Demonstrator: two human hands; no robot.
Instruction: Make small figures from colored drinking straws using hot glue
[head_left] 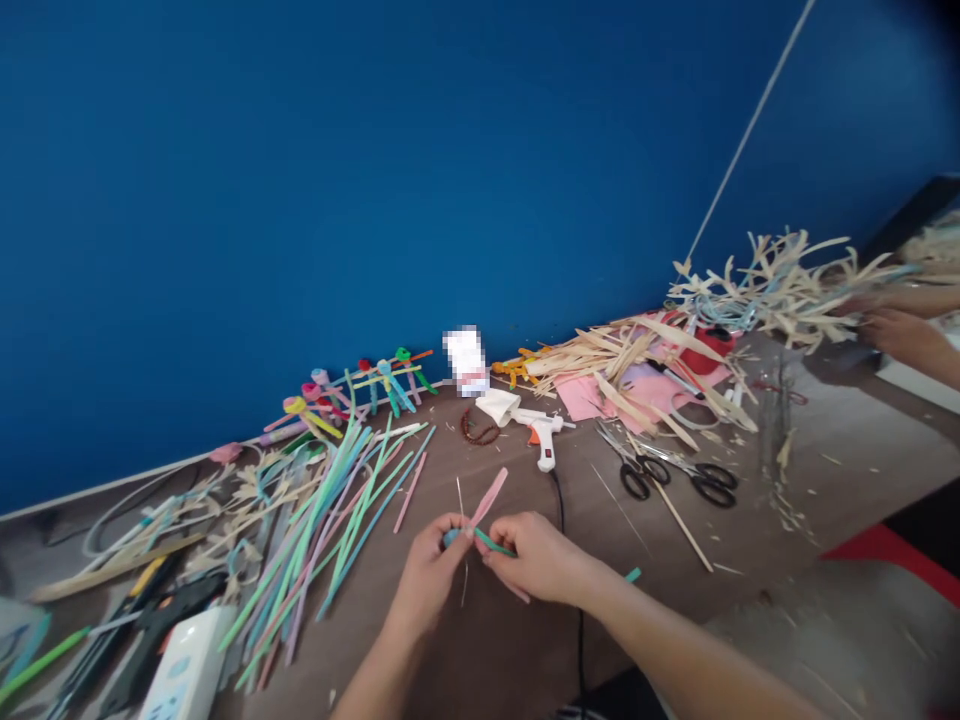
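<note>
My left hand [433,560] is closed in a pinch at the table's front middle. Its fingertips grip the joint of a small bundle: a pink fuzzy stem [490,492] sticks up from it, and a thin pale wire [460,496] runs above and below the fingers. A bit of blue shows beside the thumb. My right hand [534,552], touching the same bundle, pinches a green pipe cleaner [495,543] that crosses toward the left fingertips. Part of the bundle is hidden behind my fingers.
Loose pipe cleaners [337,520] lie left, near a white power strip [187,660]. Ahead are a white glue gun [547,445] with its cord and a bead bracelet [478,432]. Scissors [712,482] and pale strips [600,355] lie right. Another person's hands [911,340] are far right.
</note>
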